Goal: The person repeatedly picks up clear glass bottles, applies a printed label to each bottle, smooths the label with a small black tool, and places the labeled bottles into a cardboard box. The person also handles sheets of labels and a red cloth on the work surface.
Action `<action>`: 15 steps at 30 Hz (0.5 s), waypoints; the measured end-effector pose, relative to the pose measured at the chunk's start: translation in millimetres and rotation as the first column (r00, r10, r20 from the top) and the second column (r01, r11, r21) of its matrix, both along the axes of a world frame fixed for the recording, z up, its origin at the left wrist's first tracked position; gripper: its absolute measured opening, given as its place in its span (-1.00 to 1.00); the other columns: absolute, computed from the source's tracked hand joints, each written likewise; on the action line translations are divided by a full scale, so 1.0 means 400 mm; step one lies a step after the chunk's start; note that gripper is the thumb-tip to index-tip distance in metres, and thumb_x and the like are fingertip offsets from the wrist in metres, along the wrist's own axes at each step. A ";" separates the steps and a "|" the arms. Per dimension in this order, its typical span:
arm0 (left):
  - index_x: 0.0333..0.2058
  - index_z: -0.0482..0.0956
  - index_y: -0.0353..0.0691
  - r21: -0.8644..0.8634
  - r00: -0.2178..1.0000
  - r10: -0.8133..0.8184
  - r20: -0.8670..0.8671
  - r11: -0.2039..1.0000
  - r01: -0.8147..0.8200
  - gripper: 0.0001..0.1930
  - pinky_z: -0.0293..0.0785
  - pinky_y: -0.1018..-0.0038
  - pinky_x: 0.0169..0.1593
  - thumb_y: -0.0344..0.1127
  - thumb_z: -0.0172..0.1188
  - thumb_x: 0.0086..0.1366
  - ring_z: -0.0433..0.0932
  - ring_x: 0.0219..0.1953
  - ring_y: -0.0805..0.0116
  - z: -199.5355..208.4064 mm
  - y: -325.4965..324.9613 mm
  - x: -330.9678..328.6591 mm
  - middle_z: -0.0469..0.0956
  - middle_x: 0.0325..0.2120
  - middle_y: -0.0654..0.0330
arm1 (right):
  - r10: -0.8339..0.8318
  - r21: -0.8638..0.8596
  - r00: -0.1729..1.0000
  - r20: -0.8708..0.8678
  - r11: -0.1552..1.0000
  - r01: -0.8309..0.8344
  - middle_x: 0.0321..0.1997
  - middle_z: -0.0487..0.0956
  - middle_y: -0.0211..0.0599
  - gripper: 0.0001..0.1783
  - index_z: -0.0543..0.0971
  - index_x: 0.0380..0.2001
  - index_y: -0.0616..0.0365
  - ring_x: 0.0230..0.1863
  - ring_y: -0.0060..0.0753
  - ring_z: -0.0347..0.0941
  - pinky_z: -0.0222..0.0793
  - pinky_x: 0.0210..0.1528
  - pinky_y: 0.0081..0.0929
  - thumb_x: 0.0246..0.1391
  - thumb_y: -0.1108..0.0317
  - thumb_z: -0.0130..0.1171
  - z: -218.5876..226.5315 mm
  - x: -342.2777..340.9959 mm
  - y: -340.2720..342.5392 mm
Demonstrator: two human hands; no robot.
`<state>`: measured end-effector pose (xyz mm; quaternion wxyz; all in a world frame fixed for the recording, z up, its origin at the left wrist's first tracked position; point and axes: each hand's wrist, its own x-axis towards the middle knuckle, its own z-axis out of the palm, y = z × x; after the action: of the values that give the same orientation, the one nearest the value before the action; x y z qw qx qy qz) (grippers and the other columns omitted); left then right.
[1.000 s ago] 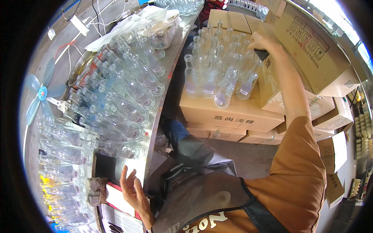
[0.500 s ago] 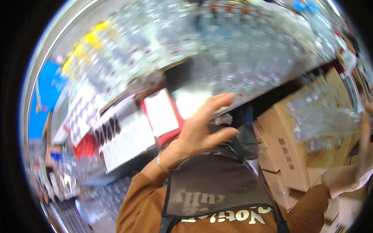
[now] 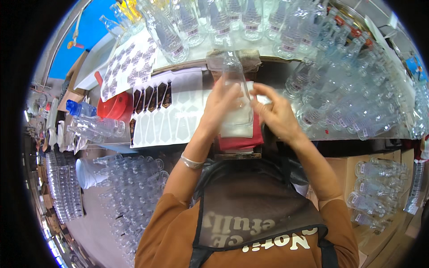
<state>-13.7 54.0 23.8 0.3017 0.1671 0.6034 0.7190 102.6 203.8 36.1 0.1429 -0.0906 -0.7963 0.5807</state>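
Note:
A clear glass bottle [image 3: 241, 117] lies in front of me on a white pad with red beneath it, its neck on a folded cloth [image 3: 250, 60]. My left hand [image 3: 221, 105] is at the bottle's left side, overlapping it. Its fingers are smeared by motion, so their grip is unclear. On the right side my right hand [image 3: 278, 111] has its fingers apart, the tips close to the glass. Whether they touch it I cannot tell. Left of the pad is a sheet of labels [image 3: 167, 123], with several dark bottle-shaped labels on its left part and pale outlines elsewhere.
Glass bottles [image 3: 192, 27] stand along the back, and many more bottles [image 3: 344, 98] crowd the table's right. A printed sheet [image 3: 129, 64], a red bowl [image 3: 114, 107] and a blue-capped bottle [image 3: 80, 108] are at left. Below right, a cardboard box [image 3: 342, 167] holds bottles.
The view has swung round to face the table squarely. My right hand has come from the box at the right to the pad, and a bottle now lies there between both hands.

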 end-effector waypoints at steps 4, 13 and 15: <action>0.43 -0.06 -0.36 -0.015 0.924 0.150 -0.353 0.986 -0.166 -0.26 0.33 0.25 0.28 -0.17 0.08 0.47 0.36 0.26 0.14 -0.051 -0.007 0.020 0.25 0.28 -0.07 | 0.055 -0.034 0.996 0.067 0.998 -0.052 -0.08 0.63 -0.14 -0.31 0.23 0.36 0.36 -0.54 -0.62 0.48 0.43 -0.43 -0.55 0.28 0.27 0.19 -0.062 0.007 -0.049; 0.42 -0.05 -0.38 -0.158 0.859 0.046 -0.510 0.977 -0.146 -0.29 0.08 0.19 0.43 -0.24 0.07 0.46 0.07 0.45 0.09 -0.029 -0.051 0.092 0.06 0.41 -0.08 | 0.011 0.094 0.998 0.056 0.995 -0.017 -0.27 0.61 -0.15 -0.32 0.27 0.34 0.35 -0.54 -0.62 0.44 0.36 -0.45 -0.57 0.25 0.31 0.22 -0.034 0.012 -0.056; 0.42 -0.04 -0.38 0.015 0.972 0.083 -0.218 0.997 -0.082 -0.30 0.07 0.20 0.44 -0.22 0.05 0.47 0.10 0.44 0.08 -0.038 -0.039 0.075 0.09 0.40 -0.08 | 0.006 0.197 1.000 -0.021 0.980 -0.001 -0.08 0.56 -0.10 -0.34 0.30 0.32 0.35 -0.52 -0.61 0.43 0.36 -0.45 -0.57 0.23 0.32 0.23 -0.028 0.014 -0.059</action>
<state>16.3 38.2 8.7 0.2031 0.2208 0.6371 0.7100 108.2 180.3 24.7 0.1588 -0.0683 -0.8484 0.5004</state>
